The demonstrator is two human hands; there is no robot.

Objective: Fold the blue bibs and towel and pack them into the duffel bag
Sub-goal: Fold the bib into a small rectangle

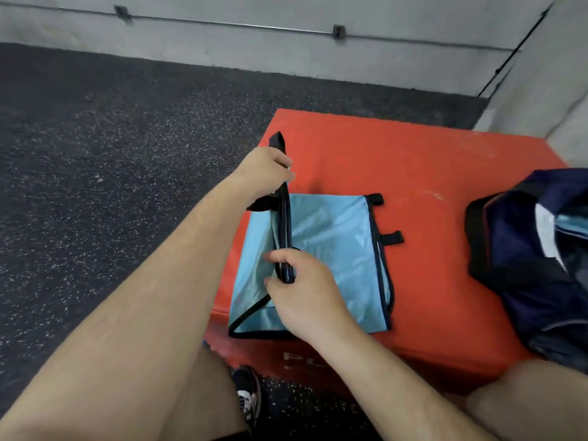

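Observation:
A light blue bib with dark trim and black straps lies on the red padded box. Its left edge is lifted off the box. My left hand grips the far end of that raised edge by a black strap. My right hand pinches the near end of the same dark-trimmed edge. The dark navy duffel bag sits open at the right of the box, with light blue fabric showing inside it.
The box stands on dark speckled rubber flooring, near a grey wall and a corner at the right. My knees and a dark shoe are below the box's front edge.

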